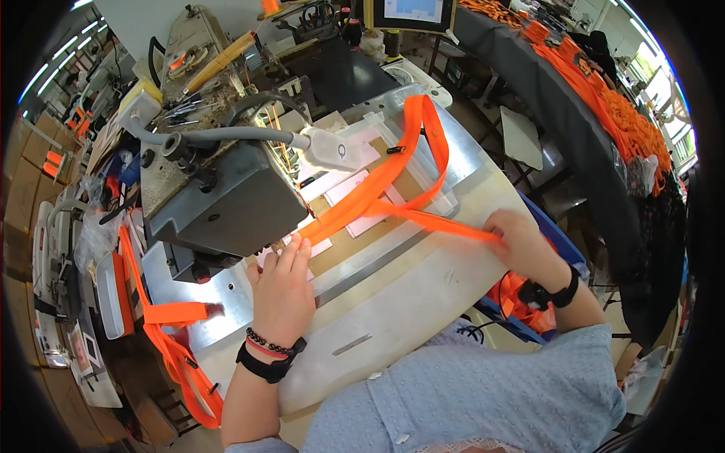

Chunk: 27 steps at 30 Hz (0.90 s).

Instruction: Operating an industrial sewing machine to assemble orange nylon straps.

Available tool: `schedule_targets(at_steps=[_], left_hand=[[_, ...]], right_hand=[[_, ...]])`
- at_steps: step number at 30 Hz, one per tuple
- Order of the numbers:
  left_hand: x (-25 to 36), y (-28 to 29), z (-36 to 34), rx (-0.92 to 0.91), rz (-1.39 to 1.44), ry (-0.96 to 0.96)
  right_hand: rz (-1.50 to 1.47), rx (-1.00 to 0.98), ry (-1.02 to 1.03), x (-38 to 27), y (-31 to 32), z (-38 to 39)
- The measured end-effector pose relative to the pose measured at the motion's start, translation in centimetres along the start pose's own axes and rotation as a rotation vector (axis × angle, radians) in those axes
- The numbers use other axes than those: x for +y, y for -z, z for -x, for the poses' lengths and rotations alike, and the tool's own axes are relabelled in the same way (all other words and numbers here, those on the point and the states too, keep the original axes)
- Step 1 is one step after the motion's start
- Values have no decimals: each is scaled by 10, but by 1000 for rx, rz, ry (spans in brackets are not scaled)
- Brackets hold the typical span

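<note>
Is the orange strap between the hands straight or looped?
Looped: the orange strap runs away from the left hand, then bends back on itself; the right hand holds one length.

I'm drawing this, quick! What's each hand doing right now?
Left hand: open, fingers stretched toward the orange strap.
Right hand: closed, holding the orange strap, slightly blurred.

Worn on my head, this wide fisheye view looks down past my shirt (468, 385) at my left hand (285, 291) and right hand (521, 240), close below, with the bench (400, 317) beneath, edges bending toward the rim.
</note>
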<state>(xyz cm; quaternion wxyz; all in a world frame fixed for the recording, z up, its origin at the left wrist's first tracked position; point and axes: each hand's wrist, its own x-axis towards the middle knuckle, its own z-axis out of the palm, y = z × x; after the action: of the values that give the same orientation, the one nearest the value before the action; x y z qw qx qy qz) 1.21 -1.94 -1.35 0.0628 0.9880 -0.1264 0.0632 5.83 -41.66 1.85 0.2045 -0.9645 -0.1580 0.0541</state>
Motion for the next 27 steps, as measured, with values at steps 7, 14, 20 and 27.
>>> schedule_targets(at_steps=[7, 14, 20, 27], left_hand=[[-1, -1, 0, 70, 2, -42], [-1, -4, 0, 82, -13, -36], [-1, -5, 0, 98, -27, -44], [0, -4, 0, 87, -8, -28]], right_hand=[[-73, 604, 78, 14, 39, -43], [-776, 134, -287, 7, 17, -54], [-160, 272, -64, 8, 9, -58], [-63, 181, 123, 22, -2, -91]])
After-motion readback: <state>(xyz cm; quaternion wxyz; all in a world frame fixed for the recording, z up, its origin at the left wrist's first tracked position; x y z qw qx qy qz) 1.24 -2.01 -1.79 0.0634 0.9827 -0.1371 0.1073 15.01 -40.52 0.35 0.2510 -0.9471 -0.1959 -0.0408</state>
